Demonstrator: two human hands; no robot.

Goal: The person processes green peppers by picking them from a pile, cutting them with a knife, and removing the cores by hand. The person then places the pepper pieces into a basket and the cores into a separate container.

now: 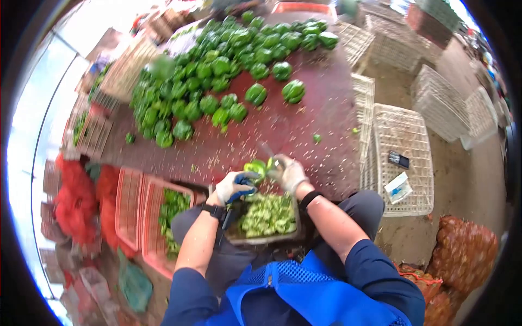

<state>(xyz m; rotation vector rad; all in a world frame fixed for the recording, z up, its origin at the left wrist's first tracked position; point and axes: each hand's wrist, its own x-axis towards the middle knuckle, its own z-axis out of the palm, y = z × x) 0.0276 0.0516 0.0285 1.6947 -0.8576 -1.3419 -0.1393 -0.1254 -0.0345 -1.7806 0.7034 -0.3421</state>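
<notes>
My left hand (pixel 234 186), in a white and blue glove, grips a green bell pepper (pixel 255 168) above a tray. My right hand (pixel 291 174), also gloved, holds a knife (pixel 267 150) whose blade touches the pepper from the right. Below both hands a shallow tray (pixel 261 240) rests on my lap, filled with cut green pepper scraps. Beyond the hands a dark red table (pixel 304 125) carries a big heap of whole green bell peppers (pixel 217 70).
A pink crate (pixel 157 190) with green pepper pieces stands at my left. White plastic crates (pixel 402 157) stand at the right, one bearing a phone (pixel 398 159) and a small packet (pixel 398 187). Red mesh sacks (pixel 73 201) lie far left, brownish sacks (pixel 462 255) lower right.
</notes>
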